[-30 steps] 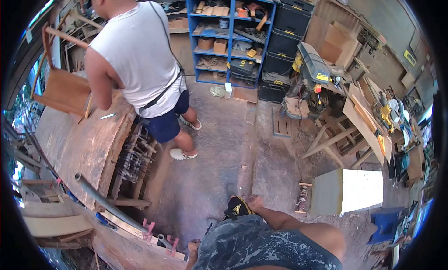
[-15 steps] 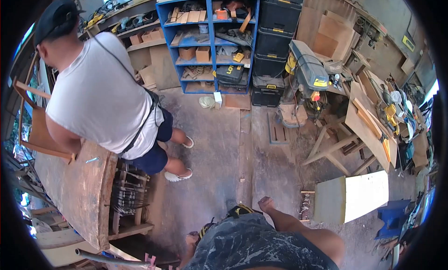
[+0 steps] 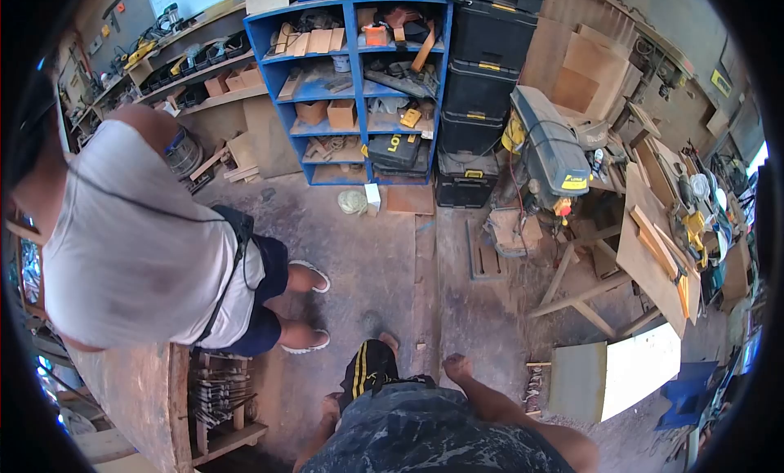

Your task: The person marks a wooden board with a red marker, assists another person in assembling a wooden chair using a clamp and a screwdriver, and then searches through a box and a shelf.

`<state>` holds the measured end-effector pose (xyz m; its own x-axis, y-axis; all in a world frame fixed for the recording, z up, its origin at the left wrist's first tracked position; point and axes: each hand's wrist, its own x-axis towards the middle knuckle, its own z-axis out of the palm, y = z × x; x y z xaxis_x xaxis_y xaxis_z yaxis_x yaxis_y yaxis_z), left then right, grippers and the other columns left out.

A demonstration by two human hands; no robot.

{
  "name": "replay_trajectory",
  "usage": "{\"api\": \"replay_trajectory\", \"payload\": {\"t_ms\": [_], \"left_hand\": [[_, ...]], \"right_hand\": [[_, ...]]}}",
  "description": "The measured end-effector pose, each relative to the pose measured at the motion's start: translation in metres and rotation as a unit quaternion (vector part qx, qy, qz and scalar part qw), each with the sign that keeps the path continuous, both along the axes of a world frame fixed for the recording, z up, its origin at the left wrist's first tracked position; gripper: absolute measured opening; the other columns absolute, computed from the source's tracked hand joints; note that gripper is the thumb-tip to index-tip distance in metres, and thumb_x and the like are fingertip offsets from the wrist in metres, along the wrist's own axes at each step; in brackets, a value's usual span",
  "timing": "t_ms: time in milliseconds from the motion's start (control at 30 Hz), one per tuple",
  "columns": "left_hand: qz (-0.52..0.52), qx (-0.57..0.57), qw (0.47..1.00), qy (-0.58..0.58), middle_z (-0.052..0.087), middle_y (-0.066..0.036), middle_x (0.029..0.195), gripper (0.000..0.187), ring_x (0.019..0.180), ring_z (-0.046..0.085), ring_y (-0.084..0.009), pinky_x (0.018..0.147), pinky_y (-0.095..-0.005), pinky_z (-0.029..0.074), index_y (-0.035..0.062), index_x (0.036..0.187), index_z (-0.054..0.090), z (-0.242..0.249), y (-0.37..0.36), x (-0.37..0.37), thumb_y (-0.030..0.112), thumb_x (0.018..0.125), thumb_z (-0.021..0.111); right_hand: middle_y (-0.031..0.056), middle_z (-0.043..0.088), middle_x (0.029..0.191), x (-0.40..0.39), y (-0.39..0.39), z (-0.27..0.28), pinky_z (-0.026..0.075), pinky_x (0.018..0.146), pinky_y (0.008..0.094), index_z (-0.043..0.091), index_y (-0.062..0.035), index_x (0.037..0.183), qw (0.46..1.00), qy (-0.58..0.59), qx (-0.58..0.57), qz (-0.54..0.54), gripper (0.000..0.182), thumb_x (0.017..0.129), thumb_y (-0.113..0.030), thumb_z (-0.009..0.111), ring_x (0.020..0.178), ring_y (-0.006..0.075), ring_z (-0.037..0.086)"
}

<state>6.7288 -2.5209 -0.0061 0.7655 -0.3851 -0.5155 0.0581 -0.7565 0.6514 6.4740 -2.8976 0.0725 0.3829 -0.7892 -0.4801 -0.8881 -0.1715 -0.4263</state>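
My right hand (image 3: 457, 368) hangs beside my body over the concrete floor (image 3: 359, 269), its fingers curled into a loose fist with nothing seen in it. On the other side, my left hand (image 3: 330, 404) hangs by my hip, small and partly cut off by my dark shirt (image 3: 449, 432). Its fingers do not show clearly. Below me are black shorts with yellow stripes (image 3: 359, 371) and one bare foot (image 3: 389, 341). Neither hand touches any tool or bench.
A person (image 3: 155, 236) in a white sleeveless top stands at left by a wooden workbench (image 3: 131, 399) with clamps (image 3: 224, 399) beneath. Ahead stand a blue shelf (image 3: 357, 89) and stacked black toolboxes (image 3: 482, 89). At right are a drill press (image 3: 555, 146), wooden trestle (image 3: 588, 297) and white panel (image 3: 641, 371).
My view has shifted, so the shelf and drill press sit lower. One leg has swung forward. The other person appears closer at left, with an arm now bent outward.
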Motion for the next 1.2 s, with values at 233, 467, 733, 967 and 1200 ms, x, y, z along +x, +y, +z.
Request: {"api": "replay_trajectory", "payload": {"t_ms": [233, 467, 733, 967, 1200], "left_hand": [[-0.376, 0.191, 0.894, -0.152, 0.067, -0.016, 0.102, 0.027, 0.094, 0.065, -0.0293, 0.082, -0.0384, 0.051, 0.0107, 0.096, 0.071, -0.022, -0.084, 0.112, 0.018, 0.083, 0.047], [-0.262, 0.159, 0.947, -0.098, 0.068, -0.018, 0.096, 0.033, 0.091, 0.065, -0.0324, 0.084, -0.0416, 0.05, 0.0076, 0.101, 0.069, 0.143, -0.288, 0.249, 0.032, 0.081, 0.059], [-0.01, 0.011, 1.0, -0.016, 0.067, -0.02, 0.091, 0.035, 0.093, 0.065, -0.0344, 0.085, -0.0416, 0.05, 0.0087, 0.103, 0.069, 0.166, -0.375, 0.312, 0.032, 0.079, 0.058], [0.001, 0.189, 0.98, 0.066, 0.066, -0.016, 0.102, 0.033, 0.094, 0.064, -0.0349, 0.084, -0.044, 0.05, 0.0108, 0.098, 0.067, 0.104, -0.307, 0.289, 0.033, 0.079, 0.053], [0.014, 0.318, 0.947, 0.034, 0.067, -0.017, 0.098, 0.029, 0.094, 0.064, -0.0348, 0.083, -0.0421, 0.051, 0.0081, 0.091, 0.069, 0.12, -0.376, 0.347, 0.03, 0.08, 0.053]], "right_hand": [[0.0164, 0.065, 0.108, 0.043, -0.069, 0.045, 0.047, 0.091, 0.0416, 0.07, -0.0089, 0.093, 0.982, 0.132, 0.081, 0.106, 0.035, 0.078, -0.033, 0.051, 0.104, 0.0338, 0.06], [0.0165, 0.068, 0.083, 0.145, -0.217, 0.042, 0.051, 0.073, 0.0415, 0.07, -0.008, 0.076, 0.995, -0.015, -0.095, -0.022, 0.029, 0.079, -0.029, 0.05, 0.077, 0.032, 0.066], [0.0117, 0.07, 0.08, 0.258, -0.295, 0.028, 0.053, 0.065, 0.0389, 0.07, -0.007, 0.079, 0.976, -0.158, -0.026, -0.148, 0.026, 0.08, -0.029, 0.055, 0.07, 0.0255, 0.068], [0.0109, 0.069, 0.086, 0.312, -0.379, -0.033, 0.053, 0.069, 0.042, 0.07, -0.0099, 0.087, 0.891, 0.25, 0.007, 0.379, 0.029, 0.083, -0.034, 0.055, 0.08, 0.0285, 0.067], [0.0097, 0.069, 0.087, 0.475, -0.532, -0.049, 0.051, 0.074, 0.0374, 0.07, -0.0098, 0.084, 0.976, 0.006, 0.018, 0.217, 0.025, 0.08, -0.032, 0.059, 0.082, 0.0262, 0.066]]}}
